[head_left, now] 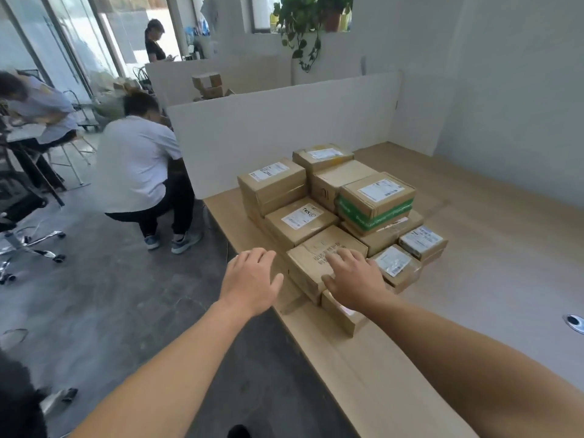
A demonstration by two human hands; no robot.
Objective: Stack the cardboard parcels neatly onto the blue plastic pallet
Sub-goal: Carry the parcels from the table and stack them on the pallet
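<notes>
A: What is shown in the left half of the frame?
B: A seated person in a white shirt [136, 162] is seen from behind on the grey floor [110, 295], just beside a white partition [284, 131]. An office chair [22, 210] is cut off by the left edge, and its chrome base is visible.
A: And higher up?
B: A person bent over a desk [41, 112] is seen at upper left, a standing person in a dark top [155, 42] further back, and a trailing plant [303, 23] at top centre. A round cable grommet [574, 320] is set in the wooden table [474, 248] at the right edge.
</notes>
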